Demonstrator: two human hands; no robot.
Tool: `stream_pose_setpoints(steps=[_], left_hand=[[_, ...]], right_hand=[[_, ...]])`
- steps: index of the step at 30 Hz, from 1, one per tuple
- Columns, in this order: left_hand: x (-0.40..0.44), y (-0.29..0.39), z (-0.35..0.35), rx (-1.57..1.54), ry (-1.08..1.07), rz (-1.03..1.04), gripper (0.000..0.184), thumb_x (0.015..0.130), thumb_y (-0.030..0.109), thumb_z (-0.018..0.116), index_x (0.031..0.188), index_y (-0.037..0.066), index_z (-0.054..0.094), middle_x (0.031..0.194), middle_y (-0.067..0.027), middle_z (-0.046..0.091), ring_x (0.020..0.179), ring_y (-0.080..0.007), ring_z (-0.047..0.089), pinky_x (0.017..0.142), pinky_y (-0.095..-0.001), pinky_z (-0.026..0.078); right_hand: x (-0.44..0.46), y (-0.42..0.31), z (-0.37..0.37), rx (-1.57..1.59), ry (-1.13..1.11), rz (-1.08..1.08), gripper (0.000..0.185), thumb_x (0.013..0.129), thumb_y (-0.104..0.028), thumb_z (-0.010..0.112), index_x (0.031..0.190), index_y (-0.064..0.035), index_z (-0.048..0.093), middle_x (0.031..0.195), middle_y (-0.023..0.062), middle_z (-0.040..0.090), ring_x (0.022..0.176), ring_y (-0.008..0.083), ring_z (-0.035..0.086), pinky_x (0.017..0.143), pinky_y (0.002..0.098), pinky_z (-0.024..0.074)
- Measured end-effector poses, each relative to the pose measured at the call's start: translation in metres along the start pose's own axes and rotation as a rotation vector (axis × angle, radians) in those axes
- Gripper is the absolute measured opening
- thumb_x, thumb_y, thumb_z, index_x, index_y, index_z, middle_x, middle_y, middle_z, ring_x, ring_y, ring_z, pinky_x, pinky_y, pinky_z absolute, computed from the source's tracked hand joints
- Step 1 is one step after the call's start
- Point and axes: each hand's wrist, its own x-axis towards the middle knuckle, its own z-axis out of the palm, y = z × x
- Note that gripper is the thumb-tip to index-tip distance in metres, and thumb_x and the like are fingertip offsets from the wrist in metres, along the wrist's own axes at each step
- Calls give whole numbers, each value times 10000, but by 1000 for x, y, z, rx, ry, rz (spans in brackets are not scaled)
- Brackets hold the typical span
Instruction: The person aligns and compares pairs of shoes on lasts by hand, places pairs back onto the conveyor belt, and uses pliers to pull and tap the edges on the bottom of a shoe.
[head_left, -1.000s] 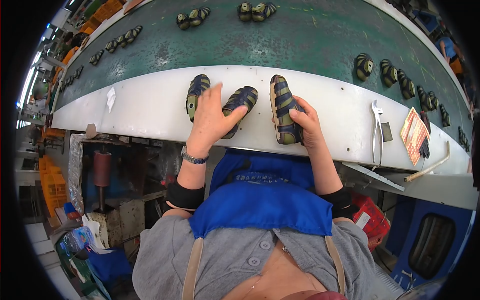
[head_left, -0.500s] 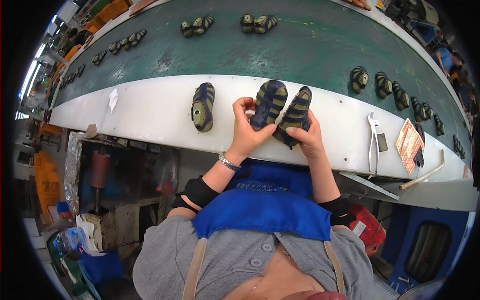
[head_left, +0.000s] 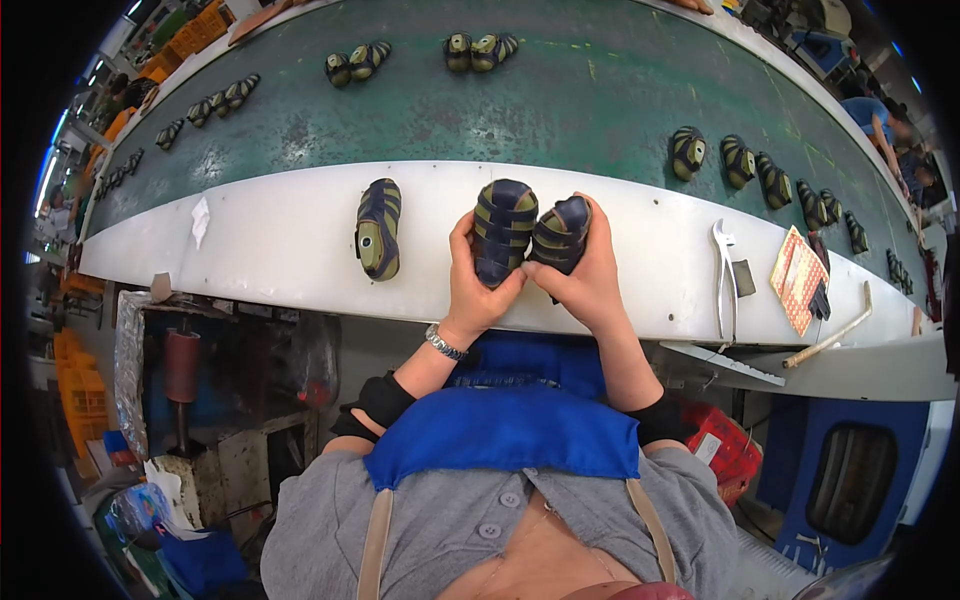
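Note:
My left hand [head_left: 474,290] is closed around a navy and olive strapped sandal [head_left: 503,228], its rounded toe pointing away from me. In my right hand [head_left: 588,272] is a matching sandal [head_left: 562,236], tilted, with the fingers wrapped round its far side. The two shoes are held side by side, close together, above the white table edge [head_left: 440,300]. To the left, a third sandal [head_left: 378,230] of the same pattern lies on the white surface, apart from both hands.
Several similar sandals [head_left: 738,162] sit on the green belt [head_left: 560,110] beyond the white ledge. Pliers [head_left: 725,280], a dark small block [head_left: 743,278], a red-patterned pad [head_left: 797,280] and a stick [head_left: 830,338] lie at right. A scrap of white paper [head_left: 200,222] lies at left.
The sandal in my right hand has turned, and my right fingers have moved up around its far side. Both held shoes are now more level with each other. The whole view has shifted slightly.

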Motion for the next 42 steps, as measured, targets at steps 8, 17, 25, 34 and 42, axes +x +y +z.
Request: stream_pose_setpoints(steps=[8,17,25,34,42], left_hand=[[2,-1,-1,-47,38,-24,885,770,83,753,1450,-12,195,1291,-173,475,1159,-234,544,977,-360,468],[-4,0,-2,-55,41,-60,910,776,99,753,1461,1,162,1283,-157,444,1154,-218,519,989,-370,453],[-1,-4,-5,45,33,11,912,758,98,760,1450,-24,179,1312,-184,447,1181,-239,520,1022,-380,430],[-3,-8,-5,57,45,0,926,744,60,773,1457,-8,187,1317,-179,436,1173,-242,526,991,-374,447],[0,-5,-11,15,88,-43,889,752,66,761,1449,-7,213,1269,-168,472,1109,-228,560,945,-363,478]], right_hand=[[7,-16,14,-163,51,41,858,680,-217,877,1339,21,383,1182,166,577,1054,267,622,908,361,516],[38,-116,-61,-43,264,-515,609,753,-112,820,1248,-59,470,1057,81,593,895,192,640,791,297,562],[11,36,-35,-340,233,-52,638,708,-186,812,1231,-33,481,1048,110,596,1004,209,589,894,378,482],[23,1,-30,278,24,122,708,639,-84,861,1247,-29,502,1062,94,644,942,174,656,866,335,536],[19,35,-22,1336,-676,280,1075,611,-184,761,1512,19,211,1261,349,558,1024,477,663,905,548,558]])
